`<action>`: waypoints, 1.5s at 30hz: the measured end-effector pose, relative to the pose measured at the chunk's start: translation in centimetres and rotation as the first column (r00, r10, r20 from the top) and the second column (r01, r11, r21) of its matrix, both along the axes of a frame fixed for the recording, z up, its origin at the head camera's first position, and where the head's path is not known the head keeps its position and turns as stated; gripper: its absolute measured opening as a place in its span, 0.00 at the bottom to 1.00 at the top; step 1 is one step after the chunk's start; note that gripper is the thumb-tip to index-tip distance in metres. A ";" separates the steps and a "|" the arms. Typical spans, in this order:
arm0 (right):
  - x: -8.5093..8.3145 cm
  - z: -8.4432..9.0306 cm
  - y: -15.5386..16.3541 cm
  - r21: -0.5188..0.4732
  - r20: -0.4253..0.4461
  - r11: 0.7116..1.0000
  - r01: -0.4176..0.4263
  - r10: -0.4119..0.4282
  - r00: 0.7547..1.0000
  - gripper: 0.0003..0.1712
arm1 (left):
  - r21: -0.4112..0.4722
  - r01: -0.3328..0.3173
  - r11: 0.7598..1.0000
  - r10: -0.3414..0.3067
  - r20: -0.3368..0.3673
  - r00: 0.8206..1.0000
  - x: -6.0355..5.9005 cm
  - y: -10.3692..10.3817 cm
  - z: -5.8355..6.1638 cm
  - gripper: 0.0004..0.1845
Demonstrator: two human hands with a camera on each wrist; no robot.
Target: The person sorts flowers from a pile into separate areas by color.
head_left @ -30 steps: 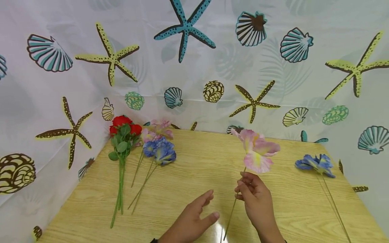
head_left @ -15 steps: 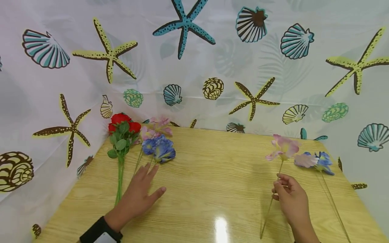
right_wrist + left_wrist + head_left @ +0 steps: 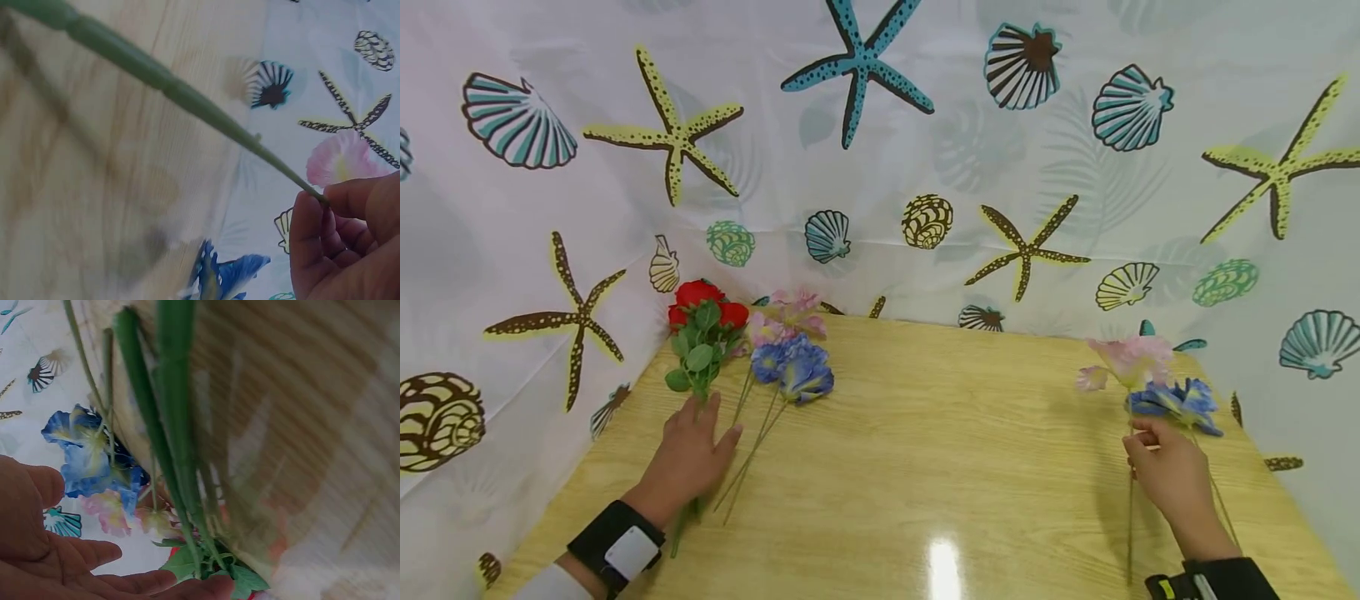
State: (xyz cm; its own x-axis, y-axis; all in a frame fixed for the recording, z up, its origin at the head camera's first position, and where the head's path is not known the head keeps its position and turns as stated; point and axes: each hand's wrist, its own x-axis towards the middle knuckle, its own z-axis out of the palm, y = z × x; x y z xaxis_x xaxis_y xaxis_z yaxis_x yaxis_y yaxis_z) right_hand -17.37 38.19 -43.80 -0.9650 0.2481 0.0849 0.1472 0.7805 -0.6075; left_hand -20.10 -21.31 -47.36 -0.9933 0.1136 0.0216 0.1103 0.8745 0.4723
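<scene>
Wristbands, black, two: one (image 3: 610, 542) is circling the left wrist at the near left, the other (image 3: 1217, 579) the right wrist at the near right.

Right hand (image 3: 1168, 471), one: thumb and fingers are pinching the thin green stem (image 3: 1131, 517) of the held pink flower.

Left hand (image 3: 688, 450), one: fingers are extending straight over the rose stems (image 3: 178, 425), thumb standing apart, curled round nothing; whether the fingertips are touching the stems cannot be told.

Pink flower (image 3: 1131, 360), held, one: being lifted at the right, its bloom pointing away to the far side and overlapping the blue one in the head view; contact cannot be told. Judged light, with a slim, springy stem and soft petals that could crease; best taken by the stem below the bloom, as the fingers are doing.

Blue flower (image 3: 1191, 406), right side, one: lying on the wood-grain table (image 3: 940, 433), bloom to the far side.

Blue flowers (image 3: 801, 367), left side, apparently two: stems are crossing.

Red roses (image 3: 697, 292), far left, apparently three: bunching above green leaves (image 3: 700, 358); stems look thicker and stiffer.

Pink flowers (image 3: 767, 329), far left: overlapping behind the blue pair, count uncertain.

Cloth (image 3: 880, 200), printed with shells and starfish, one: hanging behind everything.
</scene>
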 end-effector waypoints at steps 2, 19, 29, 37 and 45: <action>-0.4 0.0 0.5 0.049 0.002 0.998 -0.025 0.025 1.000 0.24 | -0.001 -0.011 1.000 0.011 0.009 1.000 -0.2 -0.2 -0.2 0.40; -3.7 -1.6 3.2 0.178 0.161 0.969 -0.173 0.145 0.976 0.21 | -0.049 -0.005 0.999 -0.002 -0.138 0.990 -0.9 -1.5 -0.9 0.31; -3.4 -2.1 3.7 0.191 0.185 0.965 -0.179 0.144 0.972 0.23 | -0.032 -0.020 0.999 0.017 -0.085 0.996 -0.9 -2.2 -0.6 0.31; -2.4 -1.3 4.4 0.148 0.302 0.980 -0.133 0.083 0.950 0.35 | -0.007 -0.031 0.999 0.030 -0.076 0.997 -0.8 -3.0 -0.6 0.31; -0.4 -0.3 5.1 0.136 0.304 0.988 -0.076 0.031 0.952 0.40 | 0.108 -0.076 0.991 0.083 -0.067 0.994 -0.6 -4.6 -0.7 0.38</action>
State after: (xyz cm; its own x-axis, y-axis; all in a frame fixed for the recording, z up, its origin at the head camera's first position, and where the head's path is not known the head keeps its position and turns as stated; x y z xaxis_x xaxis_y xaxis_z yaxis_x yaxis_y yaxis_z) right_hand -17.76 43.33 -44.07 -0.9628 0.2018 -0.1799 0.2608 0.8684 -0.4217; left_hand -20.66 -25.89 -48.07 -0.9946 0.0275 0.1002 0.0789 0.8277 0.5556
